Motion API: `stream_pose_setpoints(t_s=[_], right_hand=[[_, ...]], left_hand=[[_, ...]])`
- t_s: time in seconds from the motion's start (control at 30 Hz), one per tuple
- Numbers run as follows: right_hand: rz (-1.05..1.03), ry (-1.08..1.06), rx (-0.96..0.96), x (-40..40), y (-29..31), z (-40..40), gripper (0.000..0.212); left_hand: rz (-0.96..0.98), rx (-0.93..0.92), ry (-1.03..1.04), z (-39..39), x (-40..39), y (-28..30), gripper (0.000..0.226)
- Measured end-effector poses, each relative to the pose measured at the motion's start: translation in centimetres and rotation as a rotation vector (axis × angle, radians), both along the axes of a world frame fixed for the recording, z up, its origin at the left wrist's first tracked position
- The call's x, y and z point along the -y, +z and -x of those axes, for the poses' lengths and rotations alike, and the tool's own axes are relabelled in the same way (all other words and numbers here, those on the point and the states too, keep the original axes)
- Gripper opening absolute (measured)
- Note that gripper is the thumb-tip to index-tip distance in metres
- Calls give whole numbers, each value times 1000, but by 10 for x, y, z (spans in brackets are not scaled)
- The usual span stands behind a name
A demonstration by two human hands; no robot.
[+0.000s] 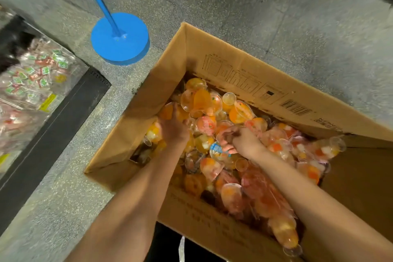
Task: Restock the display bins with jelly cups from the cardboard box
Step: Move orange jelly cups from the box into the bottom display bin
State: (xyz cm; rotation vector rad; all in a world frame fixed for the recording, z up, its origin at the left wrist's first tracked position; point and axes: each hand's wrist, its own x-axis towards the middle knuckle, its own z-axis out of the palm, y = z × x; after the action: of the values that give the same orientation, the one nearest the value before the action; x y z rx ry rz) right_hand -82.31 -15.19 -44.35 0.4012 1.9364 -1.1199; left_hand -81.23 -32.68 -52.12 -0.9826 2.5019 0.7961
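Cardboard box [234,66] sat open on floor [276,17], heaped with jelly cups [206,125]. Left hand [173,125] lay among cups at box's left wall; grip could not be told. Right hand [242,139] curled around a pinkish cup mid-pile. Display bin [38,74] at left.

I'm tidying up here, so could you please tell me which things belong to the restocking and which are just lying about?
Part of the job: cardboard box, jelly cups, display bin, left hand, right hand.

Just lying about: blue stand.
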Motion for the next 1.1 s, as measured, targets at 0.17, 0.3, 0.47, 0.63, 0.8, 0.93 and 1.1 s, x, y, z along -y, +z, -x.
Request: stream_pose_setpoints(t_s=[0.17, 0.3, 0.47, 0.63, 0.8, 0.93, 1.1], right_hand=[[3, -29, 22, 0, 3, -4, 20], [36, -52, 39, 5, 6, -10, 21], [107, -202, 176, 12, 10, -16, 17], [236, -394, 382, 25, 16, -25, 30], [384, -390, 439, 21, 10, -36, 39], [360, -428, 328, 0, 5, -39, 63], [164, -495, 45, -24, 3, -34, 45]], left_hand=[[-84, -131, -49, -14, 7, -6, 52], [-75, -179, -213, -39, 19, -8, 58], [-201, -161, -123, -42, 6, 15, 57], [-470, -160, -188, -67, 0, 39, 67], [-958, -163, -247, -86, 2, 72, 127], [-865, -78, -401, -64, 18, 70, 121], [-254, -118, -558, -9, 17, 38, 91]])
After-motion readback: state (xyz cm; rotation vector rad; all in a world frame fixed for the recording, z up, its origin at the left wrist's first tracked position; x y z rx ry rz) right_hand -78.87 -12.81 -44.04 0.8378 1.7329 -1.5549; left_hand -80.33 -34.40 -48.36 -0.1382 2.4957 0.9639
